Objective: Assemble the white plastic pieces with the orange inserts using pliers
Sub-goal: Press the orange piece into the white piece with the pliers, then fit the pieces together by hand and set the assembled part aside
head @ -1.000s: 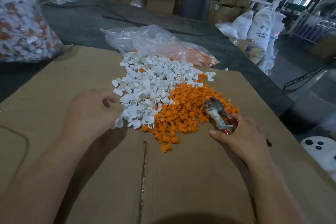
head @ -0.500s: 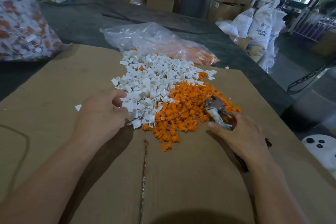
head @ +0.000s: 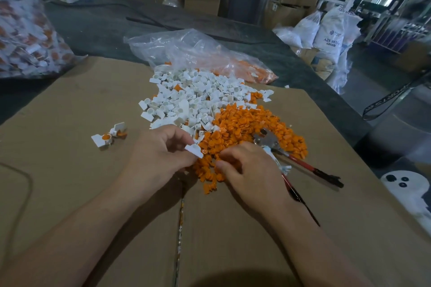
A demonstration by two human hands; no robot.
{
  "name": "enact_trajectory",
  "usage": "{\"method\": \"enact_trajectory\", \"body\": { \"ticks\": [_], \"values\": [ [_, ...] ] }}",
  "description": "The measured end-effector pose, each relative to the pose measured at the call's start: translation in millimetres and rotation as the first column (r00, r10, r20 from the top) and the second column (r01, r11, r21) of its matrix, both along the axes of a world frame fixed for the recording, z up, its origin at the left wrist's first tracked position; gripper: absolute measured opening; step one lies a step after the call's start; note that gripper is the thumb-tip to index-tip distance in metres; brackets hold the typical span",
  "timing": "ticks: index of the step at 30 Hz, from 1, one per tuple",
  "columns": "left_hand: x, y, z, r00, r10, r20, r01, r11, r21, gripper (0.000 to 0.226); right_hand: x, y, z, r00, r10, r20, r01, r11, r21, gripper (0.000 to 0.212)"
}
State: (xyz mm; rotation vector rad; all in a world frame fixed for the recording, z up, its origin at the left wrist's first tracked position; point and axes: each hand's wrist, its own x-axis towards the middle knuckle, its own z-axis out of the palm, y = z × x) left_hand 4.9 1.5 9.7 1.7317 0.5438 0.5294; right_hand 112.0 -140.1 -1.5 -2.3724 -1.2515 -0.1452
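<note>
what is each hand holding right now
Left hand: pinches a white piece.
Right hand: fingers curled over the orange inserts; whether it grips one cannot be told.

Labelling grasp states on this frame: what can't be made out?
All head view.
- Whether the right hand pinches anything from the orange pile: its curled fingers hide their own tips.
- Pliers: middle hidden under that hand.
- Bag of parts: blurred, cut off by the left edge.
</note>
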Motion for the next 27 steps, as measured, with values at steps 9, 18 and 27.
{"method": "enact_trajectory", "body": {
  "ticks": [9, 18, 27],
  "values": [
    [-0.4, -3.8, -0.6, 0.998, -0.066, 0.014, 0.066, 0.998, 0.003, 0.024, -0.2, 4.2, -2.4, 0.999, -0.009, -0.035, 0.009, 1.000, 0.000, 0.026],
    [-2.1, -6.3, 5.9, 0.994, -0.106, 0.029, 0.109, 0.980, -0.164, 0.029, -3.4, 1.1, -1.1, 0.997, 0.021, -0.071, -0.013, 0.994, 0.112, 0.009],
    [-1.4, -5.6, 3.9, 0.998, -0.065, -0.006, 0.064, 0.995, -0.082, 0.024, -2.0, 1.7, -3.8, 0.997, -0.030, -0.077, 0.035, 0.998, 0.058, 0.025]
  ]
}}
